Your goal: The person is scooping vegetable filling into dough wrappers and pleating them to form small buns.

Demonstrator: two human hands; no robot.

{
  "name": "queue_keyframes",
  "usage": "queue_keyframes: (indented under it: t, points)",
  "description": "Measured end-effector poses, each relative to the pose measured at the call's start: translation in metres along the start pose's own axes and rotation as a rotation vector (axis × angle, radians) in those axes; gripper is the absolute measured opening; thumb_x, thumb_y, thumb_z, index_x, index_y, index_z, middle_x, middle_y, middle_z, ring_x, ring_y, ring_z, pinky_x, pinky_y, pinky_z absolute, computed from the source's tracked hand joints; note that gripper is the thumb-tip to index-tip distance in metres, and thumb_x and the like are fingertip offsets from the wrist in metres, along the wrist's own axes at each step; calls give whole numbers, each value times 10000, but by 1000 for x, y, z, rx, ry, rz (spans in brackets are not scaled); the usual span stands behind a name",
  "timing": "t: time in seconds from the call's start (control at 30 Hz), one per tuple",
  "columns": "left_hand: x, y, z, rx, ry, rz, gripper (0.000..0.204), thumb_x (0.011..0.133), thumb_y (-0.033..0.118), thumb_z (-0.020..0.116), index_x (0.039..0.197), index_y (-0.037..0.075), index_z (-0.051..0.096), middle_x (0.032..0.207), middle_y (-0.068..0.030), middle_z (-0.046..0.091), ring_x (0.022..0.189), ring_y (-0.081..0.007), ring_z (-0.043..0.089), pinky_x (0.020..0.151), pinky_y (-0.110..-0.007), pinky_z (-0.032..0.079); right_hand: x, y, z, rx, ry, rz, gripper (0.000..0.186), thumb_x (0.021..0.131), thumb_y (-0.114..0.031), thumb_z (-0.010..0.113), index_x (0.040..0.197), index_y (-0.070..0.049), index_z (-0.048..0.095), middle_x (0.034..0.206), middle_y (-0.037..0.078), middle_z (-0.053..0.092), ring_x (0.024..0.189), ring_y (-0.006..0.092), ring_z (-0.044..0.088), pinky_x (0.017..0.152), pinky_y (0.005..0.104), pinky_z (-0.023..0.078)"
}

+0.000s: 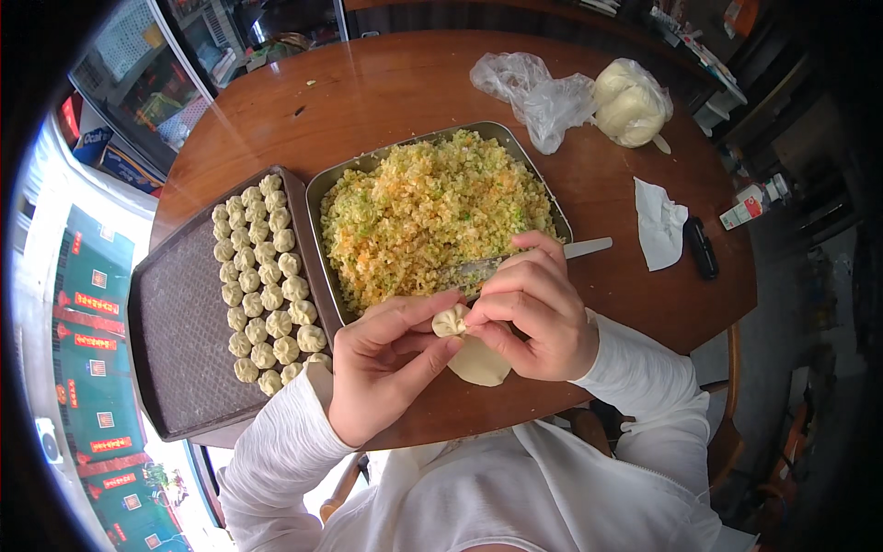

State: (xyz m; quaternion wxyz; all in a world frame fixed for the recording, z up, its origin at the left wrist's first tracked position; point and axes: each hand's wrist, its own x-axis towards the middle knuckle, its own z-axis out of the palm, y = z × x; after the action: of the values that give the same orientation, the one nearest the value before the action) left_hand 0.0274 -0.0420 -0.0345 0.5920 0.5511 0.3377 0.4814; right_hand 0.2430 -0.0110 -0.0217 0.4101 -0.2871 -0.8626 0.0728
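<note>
A small pleated bun (450, 320) of pale dough sits between my two hands. My left hand (391, 354) cradles it from the left, thumb and fingers closed around its sides. From the right, my right hand (538, 317) pinches the bun's gathered edge with thumb and fingertips. Below the bun, partly covered by my hands, lies flat pale dough (480, 362); whether it is one piece or a stack I cannot tell. Just beyond my hands is a rectangular metal pan (313, 198) heaped with chopped yellow-green and orange filling (432, 212). A pale-handled flat spreader (587, 247) has its blade in the filling.
Rows of finished pleated buns (271, 296) fill the right side of a dark brown tray (189, 317) at the left. Across the wooden table (386, 87) lie a clear plastic bag (543, 97), bagged dough (631, 103), a white tissue (659, 224) and a black elongated object (700, 248).
</note>
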Motion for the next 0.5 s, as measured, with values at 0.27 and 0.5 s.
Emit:
queue_keyframes:
  t: [0.27, 0.5]
  points:
    - [1, 2, -1, 90, -32, 60, 417, 867, -95, 694, 1270, 2, 656, 1183, -100, 642, 1041, -106, 617, 833, -220, 564, -1, 4, -2, 83, -51, -11, 150, 832, -141, 755, 947, -129, 659, 937, -1, 611, 903, 203, 587, 1022, 457, 365]
    - [2, 0, -2, 42, -23, 83, 428, 869, -99, 686, 1282, 8, 648, 1271, -114, 588, 1098, -125, 606, 860, -226, 559, 5, 6, -5, 241, 26, 109, 165, 806, -91, 776, 943, -118, 688, 875, 21, 631, 849, 221, 604, 979, 443, 412]
